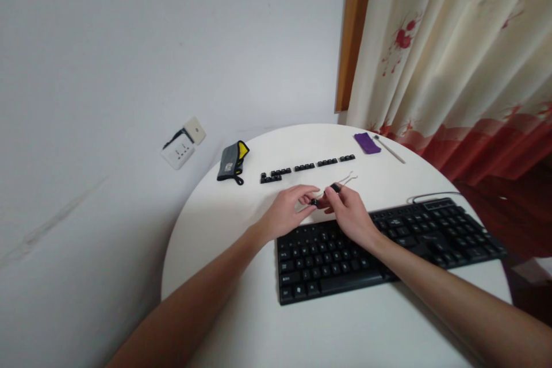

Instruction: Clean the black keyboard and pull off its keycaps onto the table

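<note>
My left hand [290, 210] pinches a small black keycap [314, 202] between thumb and fingers, above the far edge of a black keyboard [345, 284]. Close beside it, my right hand [350, 213] grips the dark handle of a wire keycap puller [335, 187]. Thin wire loops of the puller stick out beyond the fingers toward the far side, and a wire also reaches toward the keycap. Beyond both hands, several black keycaps [304, 167] lie lined up in short groups on the white round table [215, 253]. Part of the keyboard is hidden under my right hand and forearm.
A grey and yellow folded cloth [230, 162] rests at the table's far left. Toward the far right lie a purple cloth [367, 143] and a thin brush-like stick [390, 150]. The keyboard cable [431, 193] curves behind it. A wall socket [178, 151] and curtain [452, 57] border the table.
</note>
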`<action>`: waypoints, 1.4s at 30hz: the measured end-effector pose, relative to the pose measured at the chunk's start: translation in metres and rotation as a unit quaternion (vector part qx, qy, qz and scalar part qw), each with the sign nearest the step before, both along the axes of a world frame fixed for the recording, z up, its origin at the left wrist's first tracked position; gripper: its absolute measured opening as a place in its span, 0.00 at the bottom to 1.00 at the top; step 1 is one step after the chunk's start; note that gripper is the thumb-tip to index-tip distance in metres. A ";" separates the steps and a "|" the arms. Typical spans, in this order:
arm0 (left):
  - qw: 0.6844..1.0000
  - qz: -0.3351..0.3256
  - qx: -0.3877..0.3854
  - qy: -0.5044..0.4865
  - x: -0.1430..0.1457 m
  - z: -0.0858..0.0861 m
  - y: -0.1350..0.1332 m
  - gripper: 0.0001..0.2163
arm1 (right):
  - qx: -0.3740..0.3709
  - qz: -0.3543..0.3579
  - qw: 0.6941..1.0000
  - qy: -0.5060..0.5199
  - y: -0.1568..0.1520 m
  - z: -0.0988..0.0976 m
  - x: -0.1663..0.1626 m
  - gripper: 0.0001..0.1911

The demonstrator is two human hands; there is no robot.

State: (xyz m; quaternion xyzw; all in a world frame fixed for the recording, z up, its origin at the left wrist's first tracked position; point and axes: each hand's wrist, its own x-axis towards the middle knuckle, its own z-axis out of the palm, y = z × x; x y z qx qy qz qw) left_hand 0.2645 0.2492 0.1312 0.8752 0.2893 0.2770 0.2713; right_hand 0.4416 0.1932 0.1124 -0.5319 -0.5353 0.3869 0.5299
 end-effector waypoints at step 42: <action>0.983 0.001 0.087 -0.164 -0.002 -0.014 0.015 0.08 | 0.117 0.034 0.984 -0.132 -0.004 0.010 0.006 0.06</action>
